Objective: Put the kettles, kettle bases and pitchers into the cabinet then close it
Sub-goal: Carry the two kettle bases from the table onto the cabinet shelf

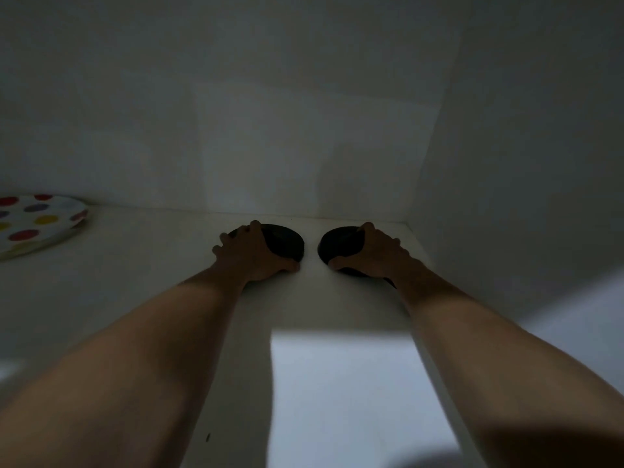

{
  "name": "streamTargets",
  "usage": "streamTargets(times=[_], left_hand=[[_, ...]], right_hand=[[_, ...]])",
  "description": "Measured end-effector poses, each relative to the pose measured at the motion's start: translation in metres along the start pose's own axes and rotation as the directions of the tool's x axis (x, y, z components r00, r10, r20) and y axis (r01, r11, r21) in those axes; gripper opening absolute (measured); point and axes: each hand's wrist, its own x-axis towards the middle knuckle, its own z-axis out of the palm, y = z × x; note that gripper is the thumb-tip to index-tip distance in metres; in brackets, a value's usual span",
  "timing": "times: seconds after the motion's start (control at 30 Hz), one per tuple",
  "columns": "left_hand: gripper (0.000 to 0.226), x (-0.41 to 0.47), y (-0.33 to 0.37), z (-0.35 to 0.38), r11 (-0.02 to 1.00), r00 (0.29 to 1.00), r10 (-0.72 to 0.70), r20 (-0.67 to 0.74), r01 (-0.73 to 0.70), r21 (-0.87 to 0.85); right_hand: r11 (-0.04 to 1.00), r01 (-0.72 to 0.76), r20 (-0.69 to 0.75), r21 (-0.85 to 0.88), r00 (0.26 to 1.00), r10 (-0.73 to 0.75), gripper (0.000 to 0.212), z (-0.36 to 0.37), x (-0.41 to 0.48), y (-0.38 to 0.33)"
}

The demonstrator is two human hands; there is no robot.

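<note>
I am reaching deep into the cabinet (304, 113), a dim white box whose back wall and right side wall are closing in around my arms. Its shelf (152, 265) is lying pale and flat under everything, mostly bare, with plenty of room toward the left and the front.

Both kettle bases are sitting at the back right of that shelf, just beside each other with a narrow gap between them, near the back wall. My left hand (251, 256) is wrapped over the left kettle base (285, 244), fingers curled on its far rim and thumb at its near edge. My right hand (369, 253) is clamped the same way on the right kettle base (337, 244).

So I am judging the bases as good as stowed, once I let go. No kettle or pitcher is showing in here, so those seem to be left, and then the closing of the door, which is out of view.

A spotted plate (37, 221) is resting at the far left of the shelf, well apart from my hands.
</note>
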Motion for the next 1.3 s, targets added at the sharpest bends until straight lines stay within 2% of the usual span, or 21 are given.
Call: streamTargets(times=[0.17, 0.27, 0.53, 0.6, 0.7, 0.77, 0.97, 1.03, 1.3], left_hand=[[0.134, 0.031, 0.007, -0.001, 1.000, 0.999, -0.008, 0.042, 0.009, -0.012], [0.134, 0.044, 0.011, 0.003, 1.000, 0.999, -0.003, 0.033, 0.003, -0.002], [0.138, 0.054, 0.019, 0.004, 0.999, 0.997, -0.005, 0.072, 0.002, 0.048], [0.138, 0.051, 0.022, 0.001, 0.997, 0.997, -0.010, 0.075, 0.005, 0.071], [0.134, 0.041, 0.025, -0.005, 0.995, 0.998, -0.003, 0.061, -0.003, 0.095], [0.130, 0.028, 0.025, -0.013, 0.995, 0.999, 0.008, 0.048, -0.013, 0.100], [0.101, -0.016, 0.022, -0.041, 0.987, 0.995, 0.095, -0.043, -0.088, 0.134], [0.092, -0.057, 0.016, -0.059, 0.978, 0.984, 0.157, -0.082, -0.143, 0.152], [0.078, -0.182, 0.001, -0.126, 0.946, 0.952, 0.274, -0.136, -0.242, 0.214]], right_hand=[[0.999, 0.033, 0.021, 0.032, 0.999, -0.034, 0.149, 0.005, 0.030, 0.003], [0.998, 0.031, 0.026, 0.053, 0.999, -0.032, 0.166, 0.010, 0.059, 0.016], [0.998, 0.069, 0.035, 0.002, 0.997, -0.069, 0.170, 0.005, 0.065, 0.017], [0.998, 0.066, 0.019, -0.010, 0.998, -0.066, 0.158, -0.002, 0.054, 0.010], [0.998, 0.049, -0.025, -0.038, 0.998, -0.050, 0.120, -0.015, 0.033, 0.001], [0.995, 0.048, -0.051, -0.090, 0.997, -0.053, 0.109, -0.026, 0.019, -0.002], [0.985, 0.042, -0.120, -0.167, 0.991, -0.062, 0.097, -0.053, -0.031, -0.018], [0.982, 0.055, -0.161, -0.182, 0.983, -0.085, 0.094, -0.062, -0.080, -0.024], [0.972, 0.039, -0.238, -0.232, 0.966, -0.096, 0.089, -0.086, -0.221, -0.055]])
